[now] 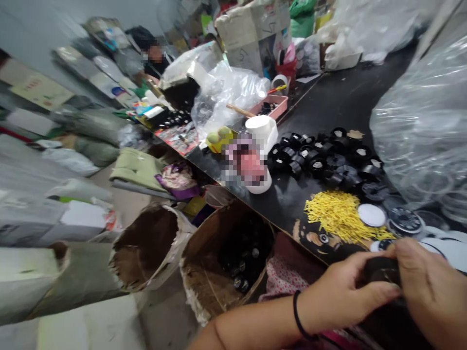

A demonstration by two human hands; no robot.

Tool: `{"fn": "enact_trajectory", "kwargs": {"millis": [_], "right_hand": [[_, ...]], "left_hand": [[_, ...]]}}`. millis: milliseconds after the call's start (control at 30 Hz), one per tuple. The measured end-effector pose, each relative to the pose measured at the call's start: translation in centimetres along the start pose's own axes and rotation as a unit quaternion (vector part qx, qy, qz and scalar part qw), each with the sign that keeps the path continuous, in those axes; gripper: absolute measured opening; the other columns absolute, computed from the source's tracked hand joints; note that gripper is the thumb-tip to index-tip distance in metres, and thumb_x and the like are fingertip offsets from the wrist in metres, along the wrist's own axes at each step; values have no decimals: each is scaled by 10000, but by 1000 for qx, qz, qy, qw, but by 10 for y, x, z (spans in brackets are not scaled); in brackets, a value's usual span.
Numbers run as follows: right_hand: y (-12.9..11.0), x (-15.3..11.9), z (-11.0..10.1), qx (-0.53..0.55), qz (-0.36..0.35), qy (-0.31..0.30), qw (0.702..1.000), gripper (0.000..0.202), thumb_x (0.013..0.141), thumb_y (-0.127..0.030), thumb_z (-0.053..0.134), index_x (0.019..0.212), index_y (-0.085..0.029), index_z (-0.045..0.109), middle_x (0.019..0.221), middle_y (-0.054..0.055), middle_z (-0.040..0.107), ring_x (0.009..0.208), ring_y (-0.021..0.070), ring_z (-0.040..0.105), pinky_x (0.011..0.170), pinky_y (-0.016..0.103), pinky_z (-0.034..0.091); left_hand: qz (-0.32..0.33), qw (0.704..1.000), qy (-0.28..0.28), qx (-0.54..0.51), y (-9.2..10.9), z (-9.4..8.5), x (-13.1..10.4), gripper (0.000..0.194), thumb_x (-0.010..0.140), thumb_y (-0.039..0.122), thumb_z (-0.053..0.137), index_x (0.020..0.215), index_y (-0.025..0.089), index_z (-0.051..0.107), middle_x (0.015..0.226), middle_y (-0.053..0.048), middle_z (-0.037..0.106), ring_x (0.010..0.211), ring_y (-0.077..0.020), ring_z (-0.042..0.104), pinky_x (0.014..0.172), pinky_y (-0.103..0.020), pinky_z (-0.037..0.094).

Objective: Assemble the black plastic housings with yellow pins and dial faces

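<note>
Here, a small round black case (381,269) is held between both hands at the lower right, by the near edge of the black tabletop (350,95). Its surface is dark and mostly smooth, with a curved rim shown in the gap between the thumbs; its underside is covered by the hands. By the left hand (359,287), a black band (296,311) being worn at the wrist, it is gripped from one side with thumb and fingers curled closely around it. By the right hand (428,287) it is clasped from the other side, the fingers bent in and their tips hidden.

Just beyond the hands, the surface is crowded by a heap of thin yellow plastic pieces (333,214), a white disc (372,215) and a black dial disc (405,219) with pale markings. Farther back, many black cases (317,165) are piled, and the right side is taken up by a large clear plastic bag (426,116). Bare tabletop is left behind the pile and in a narrow strip along the near edge, left of the yellow heap. Below that edge, a cardboard barrel (202,277) is stood with black pieces (241,282) inside.
</note>
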State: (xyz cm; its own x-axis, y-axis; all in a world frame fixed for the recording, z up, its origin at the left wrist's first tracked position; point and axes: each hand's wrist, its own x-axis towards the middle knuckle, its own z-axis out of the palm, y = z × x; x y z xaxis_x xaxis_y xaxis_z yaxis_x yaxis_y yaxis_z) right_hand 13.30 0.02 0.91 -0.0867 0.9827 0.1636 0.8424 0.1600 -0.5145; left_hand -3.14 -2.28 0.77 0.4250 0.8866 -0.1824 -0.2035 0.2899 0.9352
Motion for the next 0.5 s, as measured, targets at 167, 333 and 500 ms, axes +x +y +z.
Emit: {"fn": "enact_trajectory", "kwargs": {"millis": [167,333,500], "right_hand": [[-21,4,9,9,-70,78,994,429,1021,-409,253,718,-231,499,637,17,555,621,173,506,611,296,356],[-30,11,18,70,-87,60,992,449,1008,-429,319,659,-228,516,585,-8,550,571,154,501,580,275,358],[-28,9,16,141,-21,-61,988,406,972,-554,366,887,-273,645,780,-29,681,724,159,626,643,262,423]], "left_hand": [[28,996,45,73,-2,-3,6,440,865,355,627,1241,125,617,1167,-131,703,1113,-277,636,987,-396,487],[7,994,60,96,1,-26,-4,402,867,358,624,1215,157,629,1184,-101,697,1093,-247,636,976,-361,486],[12,941,178,288,2,-85,-53,439,867,344,627,1293,245,582,1375,-90,596,1274,-277,530,1109,-465,367]]}}
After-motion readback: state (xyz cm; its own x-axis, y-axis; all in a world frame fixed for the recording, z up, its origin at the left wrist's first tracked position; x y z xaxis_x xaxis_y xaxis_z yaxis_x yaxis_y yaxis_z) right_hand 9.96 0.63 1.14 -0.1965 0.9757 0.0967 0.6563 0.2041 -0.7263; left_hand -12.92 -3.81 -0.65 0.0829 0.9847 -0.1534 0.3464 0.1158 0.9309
